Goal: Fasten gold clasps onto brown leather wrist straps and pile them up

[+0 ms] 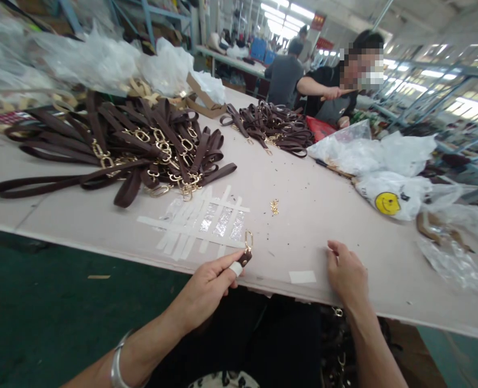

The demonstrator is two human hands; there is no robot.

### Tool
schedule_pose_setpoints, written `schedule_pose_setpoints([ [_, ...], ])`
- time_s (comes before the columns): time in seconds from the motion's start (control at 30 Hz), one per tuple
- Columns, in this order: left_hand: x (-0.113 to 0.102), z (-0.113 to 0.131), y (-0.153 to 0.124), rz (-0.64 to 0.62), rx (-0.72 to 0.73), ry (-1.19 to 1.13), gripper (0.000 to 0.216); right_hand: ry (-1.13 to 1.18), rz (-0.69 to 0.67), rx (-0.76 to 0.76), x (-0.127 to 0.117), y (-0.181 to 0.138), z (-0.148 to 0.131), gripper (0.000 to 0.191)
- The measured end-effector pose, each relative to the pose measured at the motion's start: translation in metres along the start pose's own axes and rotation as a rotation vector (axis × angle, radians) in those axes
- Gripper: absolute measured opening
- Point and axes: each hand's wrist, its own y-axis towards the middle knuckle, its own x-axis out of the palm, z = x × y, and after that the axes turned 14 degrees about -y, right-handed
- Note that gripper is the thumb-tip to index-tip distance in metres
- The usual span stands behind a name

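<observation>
My left hand [206, 291], with white tape on its thumb, pinches the end of a dark brown leather strap [245, 258] at the table's front edge. A gold oval ring [249, 239] stands up from that end, and a gold rivet shows on the leather. The rest of this strap is hidden. To the right, my right hand [347, 272] is at the tabletop with its fingers curled in; whatever they hold, if anything, is out of sight. A white paper slip [302, 277] lies between the hands. Beyond them is a small heap of gold rivets [274, 207].
Brown straps with gold rings [153, 140] are piled at the left, and another strap pile [271, 126] lies farther back. Tape strips [206, 229] cover part of the table. Plastic bags [392, 188] line the right side. A co-worker [327, 89] sits across the table.
</observation>
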Motion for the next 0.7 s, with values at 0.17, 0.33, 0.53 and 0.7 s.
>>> schedule_pose_setpoints([
  [0.17,0.01,0.009,-0.002,-0.017,0.005,-0.074,0.035,0.008,-0.066,-0.041,0.011,0.009,0.02,0.035],
  [0.33,0.018,0.006,0.005,-0.016,-0.013,-0.331,0.04,0.082,-0.146,0.099,0.004,0.013,0.022,0.035],
  [0.53,0.019,-0.004,0.014,0.059,-0.021,-0.353,0.027,0.733,-0.077,0.021,-0.022,-0.04,-0.069,0.023],
  [0.7,0.018,-0.005,0.011,0.042,0.013,-0.325,0.023,0.895,-0.008,-0.236,-0.028,-0.069,-0.143,0.008],
])
